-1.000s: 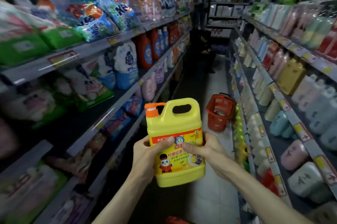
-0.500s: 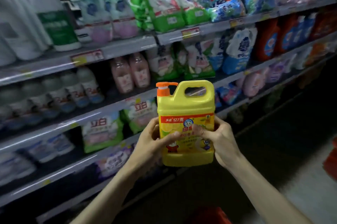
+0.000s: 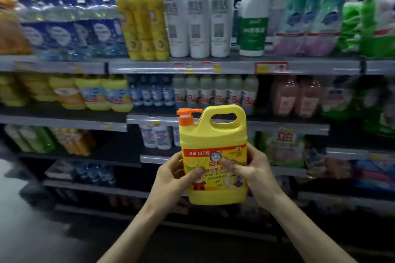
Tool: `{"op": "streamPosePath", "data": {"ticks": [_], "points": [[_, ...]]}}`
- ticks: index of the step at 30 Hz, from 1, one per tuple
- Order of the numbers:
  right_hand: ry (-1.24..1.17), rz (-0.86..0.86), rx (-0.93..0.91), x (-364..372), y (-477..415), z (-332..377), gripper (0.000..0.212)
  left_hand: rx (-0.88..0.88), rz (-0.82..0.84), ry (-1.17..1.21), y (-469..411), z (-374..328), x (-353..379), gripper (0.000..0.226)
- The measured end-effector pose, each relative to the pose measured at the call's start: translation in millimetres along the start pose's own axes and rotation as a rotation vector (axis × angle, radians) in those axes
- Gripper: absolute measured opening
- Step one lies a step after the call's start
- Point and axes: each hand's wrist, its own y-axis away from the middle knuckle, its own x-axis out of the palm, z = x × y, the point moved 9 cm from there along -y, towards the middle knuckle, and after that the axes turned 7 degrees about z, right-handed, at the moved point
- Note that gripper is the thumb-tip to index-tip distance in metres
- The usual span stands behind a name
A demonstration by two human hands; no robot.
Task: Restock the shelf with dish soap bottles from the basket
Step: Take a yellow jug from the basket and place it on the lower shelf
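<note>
A store shelving unit fills the view, grey shelves one above the other, all a little blurred. On the top shelf, from the left, stand blue bottles, three slim yellow bottles, three tall white bottles, one white bottle with a green label, then soft refill pouches. One shelf lower, at the left, are yellow jugs. In the air before the lower shelves is the dish soap bottle: a yellow jug, upright, with an orange pump at its left, a handle hole on top and a red and yellow label. The left hand grips its left side and the right hand its right side, both thumbs pressed on the label.
</note>
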Motion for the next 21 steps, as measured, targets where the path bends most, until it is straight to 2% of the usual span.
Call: {"op": "streamPosePath", "data": {"ticks": [4,9,13,19,21], "points": [[0.100,0.135,0.032,90,-47,-9,0.058,0.009,-0.079,-0.037,24,3,-88,0.040],[0.169,0.269,0.039,207,-103,-23,0.065,0.018,-0.217,-0.067,53,2,-204,0.040],[0.178,0.359,0.011,291,-140,-28,0.062,0.036,-0.315,-0.093,75,-4,-288,0.039],[0.212,0.478,-0.029,392,-191,-38,0.068,0.040,-0.444,-0.099,97,-5,-391,0.039],[0.222,0.512,-0.028,419,-208,-46,0.064,0.038,-0.488,-0.103,100,0,-420,0.038]]}}
